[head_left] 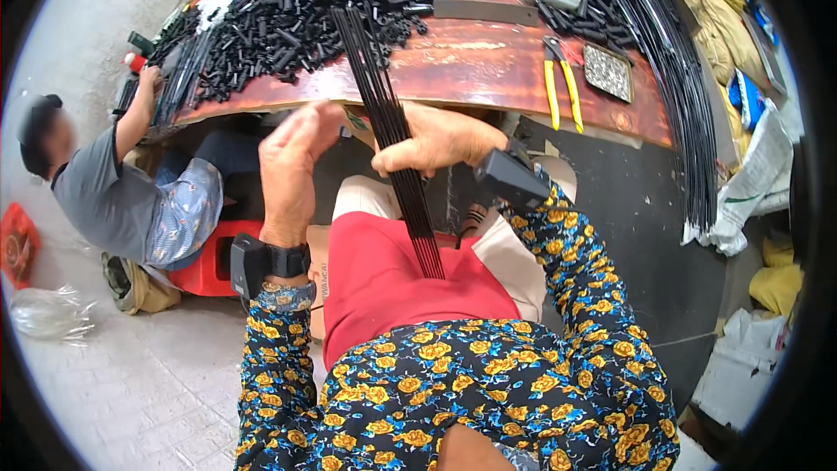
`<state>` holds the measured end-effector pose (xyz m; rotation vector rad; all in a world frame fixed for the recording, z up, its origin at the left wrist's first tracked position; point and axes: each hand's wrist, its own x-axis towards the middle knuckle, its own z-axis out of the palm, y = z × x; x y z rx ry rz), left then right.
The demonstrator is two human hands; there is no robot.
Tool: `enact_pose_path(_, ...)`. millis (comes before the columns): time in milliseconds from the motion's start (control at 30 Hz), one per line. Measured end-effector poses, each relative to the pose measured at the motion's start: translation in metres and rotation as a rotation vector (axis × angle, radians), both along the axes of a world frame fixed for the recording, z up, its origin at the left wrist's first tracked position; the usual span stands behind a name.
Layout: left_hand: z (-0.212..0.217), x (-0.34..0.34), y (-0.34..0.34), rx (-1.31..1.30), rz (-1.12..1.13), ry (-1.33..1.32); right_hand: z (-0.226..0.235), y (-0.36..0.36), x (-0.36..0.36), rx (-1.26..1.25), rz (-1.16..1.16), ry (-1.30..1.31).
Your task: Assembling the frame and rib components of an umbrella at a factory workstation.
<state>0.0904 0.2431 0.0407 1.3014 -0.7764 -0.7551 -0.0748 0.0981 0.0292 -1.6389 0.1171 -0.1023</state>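
A bundle of thin black rods [384, 113] runs from the table edge down onto my lap, ending over a red cloth [384, 283]. My right hand [436, 141] is closed around the bundle near the table's edge. My left hand [292, 166] is raised beside the rods with its fingers together, holding nothing that I can see. Both wrists carry black strapped devices, and my sleeves are dark with yellow flowers.
The brown table [471, 65] holds a heap of short black tubes [323, 0], yellow-handled pliers [562, 83], a small patterned tray [608, 71] and a long sheaf of black rods [680, 96]. A person in a grey shirt [105, 196] sits at the left. Sacks [750, 183] lie right.
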Motion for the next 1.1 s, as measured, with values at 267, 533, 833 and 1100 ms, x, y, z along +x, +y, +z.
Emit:
enact_pose_path(267, 0.11, -0.022, -0.065, -0.157, -0.561, -0.17, 0.011, 0.007, -0.016, -0.128, 0.037, 0.121)
enact_pose_path(533, 0.128, -0.052, -0.051, -0.07, -0.581, -0.117, 0.013, 0.011, -0.046, 0.1, 0.054, -0.071)
enact_pose_path(833, 0.123, -0.041, -0.006, -0.401, -0.907, -0.116, 0.016, 0.036, -0.072, 0.227, -0.369, 0.021)
enact_pose_path(1100, 0.007, -0.026, -0.036, 0.059, -0.299, 0.453, 0.002, 0.031, -0.071, 0.287, -0.436, 0.048)
